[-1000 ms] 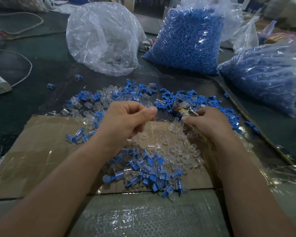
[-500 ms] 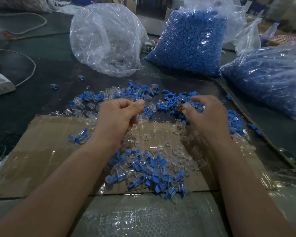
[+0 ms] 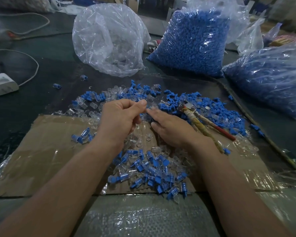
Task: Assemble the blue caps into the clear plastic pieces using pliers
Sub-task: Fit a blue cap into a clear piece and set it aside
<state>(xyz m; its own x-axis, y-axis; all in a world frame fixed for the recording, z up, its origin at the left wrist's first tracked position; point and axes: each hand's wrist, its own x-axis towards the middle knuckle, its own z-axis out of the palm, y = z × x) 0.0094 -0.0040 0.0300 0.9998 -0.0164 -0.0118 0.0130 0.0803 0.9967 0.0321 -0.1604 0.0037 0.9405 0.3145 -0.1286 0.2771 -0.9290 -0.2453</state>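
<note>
**Pliers down, hands meet over the pile**

From the left we count one white adapter (image 3: 3, 83) with one cable (image 3: 33, 65), two stray pieces (image 3: 83, 77) on the dark table (image 3: 41, 103), one clear bag (image 3: 109, 40) and one cardboard (image 3: 41, 151) sheet. Then come two hands, one pair of pliers (image 3: 200, 125), and two cap bags (image 3: 191, 43), one behind the pile and one at the far right. Loose clear pieces (image 3: 93, 105) and caps (image 3: 217, 106) lie in a band along the cardboard's far edge, too many to count. The clear ones are thicker at the left and the caps at the right. A heap of joined pieces (image 3: 152, 171) lies on the cardboard between our forearms, also past counting.

Our left hand (image 3: 120, 120) hangs over the middle of the band with its fingers curled and its thumb pressed on its forefinger. We cannot tell whether a clear piece sits in that pinch. Our right hand (image 3: 171, 130) is just beside it, back up and fingers nearly straight. Its forefinger tip reaches the left thumb, and we see nothing in it.

A second ago the right hand held the pliers, with only their head poking out. Half a second ago it was among the caps, farther from us. Now it has let the tool go and come across to the left hand, which has barely shifted.

The pliers lie flat on the caps, just right of the right hand. Their long axis runs diagonally, with the head pointing away and to the left. The two handles, one tape-wrapped and one red, splay toward us and to the right.
</note>
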